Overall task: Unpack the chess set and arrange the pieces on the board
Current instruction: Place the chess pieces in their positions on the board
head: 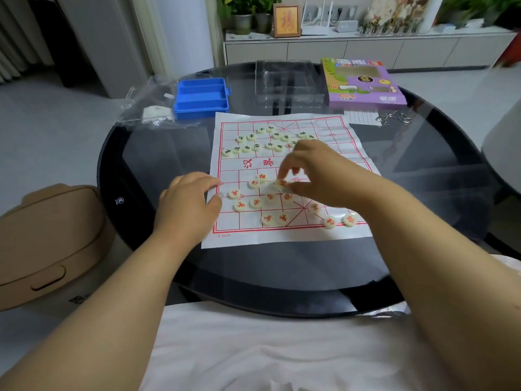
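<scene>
- Presently, paper board [284, 162]: lies flat at the table's [282, 266] middle; red-lettered discs sit loose over its near half, dark-lettered ones over its far half.
- Right hand [313, 170]: hovers over the near half, thumb and fingertips seemingly pinching a red piece [280, 184], though blur obscures the contact.
- Left hand [187, 203]: fingers loosely bent, pressing the board's near-left edge; farther from that piece.
- Blue case [201, 97]: open, beyond the board's far-left corner.

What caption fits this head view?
Left hand steadies the paper xiangqi board; right hand pinches a red-marked piece.
</scene>
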